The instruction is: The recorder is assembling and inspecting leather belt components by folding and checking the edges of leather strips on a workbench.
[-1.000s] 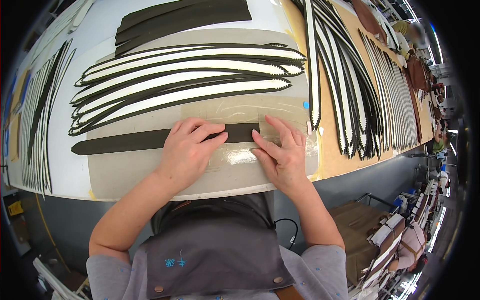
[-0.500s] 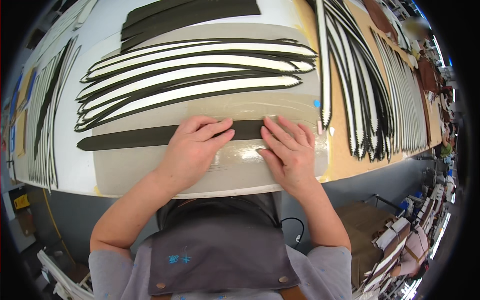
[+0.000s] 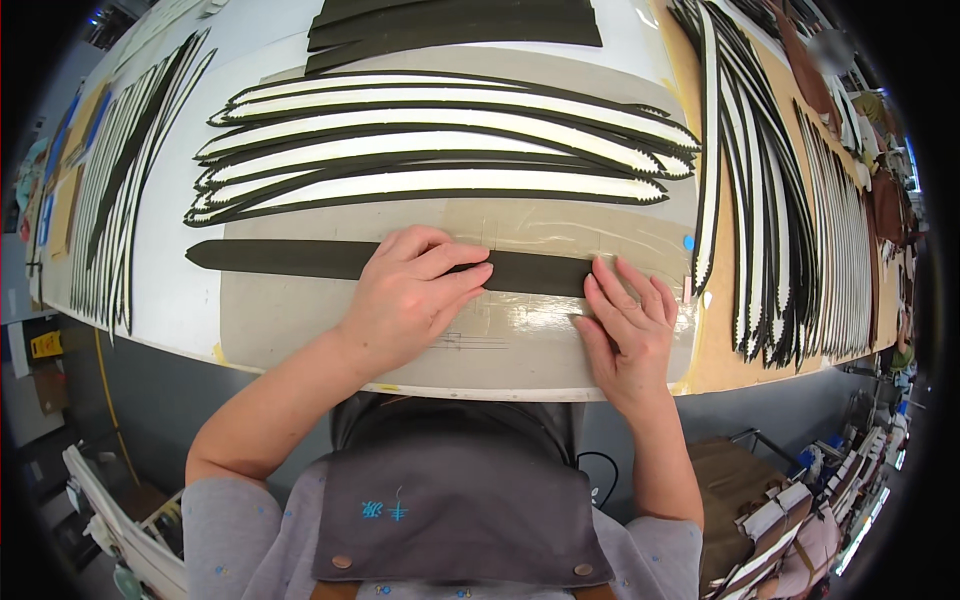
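A long dark leather-like strip (image 3: 300, 258) lies sideways across a worktable mat, its left end tapering to a point. My left hand (image 3: 405, 300) rests over its middle, thumb and forefinger closed together on the strip. Farther right, my right hand (image 3: 635, 330) is open, its fingers outstretched and the fingertips touching the strip near its right end. The thumb of that hand stands apart below the strip. The strip's far right end is partly hidden under the right fingers.
Behind the strip lies a pile of white-faced strips with dark edges (image 3: 440, 135). Dark flat pieces (image 3: 460, 28) are stacked at the back. More strips hang over the table edge at right (image 3: 765, 220) and left (image 3: 120, 200). A blue dot (image 3: 688, 242) sits near my right hand.
My right hand has slid rightward along the strip, widening the gap between my hands. My left hand keeps about the same place on the strip. The whole view has shifted slightly.
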`<state>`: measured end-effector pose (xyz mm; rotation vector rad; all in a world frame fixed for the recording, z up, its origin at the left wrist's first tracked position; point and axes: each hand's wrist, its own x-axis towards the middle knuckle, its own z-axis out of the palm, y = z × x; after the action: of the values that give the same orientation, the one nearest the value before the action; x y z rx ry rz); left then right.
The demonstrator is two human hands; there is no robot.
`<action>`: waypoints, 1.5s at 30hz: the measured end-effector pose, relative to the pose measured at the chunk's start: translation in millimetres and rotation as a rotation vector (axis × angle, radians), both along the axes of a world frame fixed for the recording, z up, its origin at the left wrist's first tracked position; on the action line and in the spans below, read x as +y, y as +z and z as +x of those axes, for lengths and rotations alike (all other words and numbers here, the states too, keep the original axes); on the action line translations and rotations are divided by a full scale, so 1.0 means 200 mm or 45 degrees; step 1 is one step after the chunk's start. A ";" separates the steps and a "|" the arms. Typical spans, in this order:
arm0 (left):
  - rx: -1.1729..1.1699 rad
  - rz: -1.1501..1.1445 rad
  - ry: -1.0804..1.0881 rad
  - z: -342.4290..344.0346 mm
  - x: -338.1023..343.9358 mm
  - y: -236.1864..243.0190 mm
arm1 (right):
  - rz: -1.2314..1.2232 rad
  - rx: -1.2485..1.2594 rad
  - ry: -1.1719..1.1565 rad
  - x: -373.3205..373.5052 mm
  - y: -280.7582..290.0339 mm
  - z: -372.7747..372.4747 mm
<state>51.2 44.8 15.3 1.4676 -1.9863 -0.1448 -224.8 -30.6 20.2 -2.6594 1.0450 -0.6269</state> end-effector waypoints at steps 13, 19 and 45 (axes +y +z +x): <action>0.003 -0.010 -0.010 -0.01 0.00 -0.02 | 0.001 0.001 -0.038 0.00 0.00 0.02; 0.047 0.021 -0.053 -0.02 -0.02 0.00 | 0.025 -0.120 -0.072 0.01 0.01 -0.01; 0.009 0.054 -0.026 -0.02 -0.02 0.02 | 0.039 -0.190 -0.059 0.00 -0.04 -0.02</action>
<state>47.6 41.0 19.3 1.4712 -2.0047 -0.2016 -228.1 -31.0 12.7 -2.5241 1.0677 -0.7981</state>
